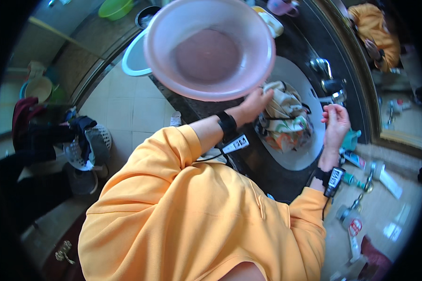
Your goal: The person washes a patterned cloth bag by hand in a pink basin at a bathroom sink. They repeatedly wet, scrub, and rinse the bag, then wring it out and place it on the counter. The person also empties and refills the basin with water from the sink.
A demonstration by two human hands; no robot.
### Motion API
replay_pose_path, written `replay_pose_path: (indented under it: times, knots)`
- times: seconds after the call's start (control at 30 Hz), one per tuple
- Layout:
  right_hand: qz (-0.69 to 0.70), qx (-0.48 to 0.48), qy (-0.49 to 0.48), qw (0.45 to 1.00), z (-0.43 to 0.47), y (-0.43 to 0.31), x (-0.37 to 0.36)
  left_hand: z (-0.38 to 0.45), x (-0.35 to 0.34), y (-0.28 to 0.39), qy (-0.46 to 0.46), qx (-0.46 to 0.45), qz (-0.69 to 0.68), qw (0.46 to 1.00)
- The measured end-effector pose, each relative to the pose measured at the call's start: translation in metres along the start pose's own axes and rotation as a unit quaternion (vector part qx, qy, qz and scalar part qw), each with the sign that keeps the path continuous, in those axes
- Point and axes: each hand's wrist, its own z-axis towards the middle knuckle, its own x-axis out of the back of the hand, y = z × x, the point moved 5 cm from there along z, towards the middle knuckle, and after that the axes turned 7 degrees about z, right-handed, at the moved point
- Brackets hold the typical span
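Observation:
A large pink plastic basin [207,56] fills the top of the view, its opening facing me. My left hand [255,103] is at its lower right rim, beside the cloth; the fingers are partly hidden, so their grip does not show. Crumpled white, patterned cloth [286,116] lies in the oval white washbasin [307,140]. Close to the chrome faucet [334,98], my right hand [336,121] is raised over the washbasin's right edge. Its fingers are curled in, and nothing shows between them. Both wrists wear black straps with small devices.
Dark counter [277,182] surrounds the washbasin, with a framed mirror [402,105] along the right. Toothpaste tubes [353,158] and jars crowd the lower right. A pale blue-rimmed tub [135,56] sits behind the pink basin. Clothes hang over a white perforated basket [105,137] on the left.

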Motion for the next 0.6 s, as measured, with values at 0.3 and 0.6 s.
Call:
replay_pose_path:
  times: [0.3, 0.6]
  knots:
    - [0.019, 0.153, -0.314, 0.937, 0.031, -0.152, -0.243, -0.115, 0.084, 0.01, -0.269, -0.086, 0.283, 0.917]
    - [-0.104, 0.081, -0.479, 0.868, 0.047, -0.149, -0.532, -0.171, 0.326, 0.05, -0.099, -0.083, 0.271, 0.954]
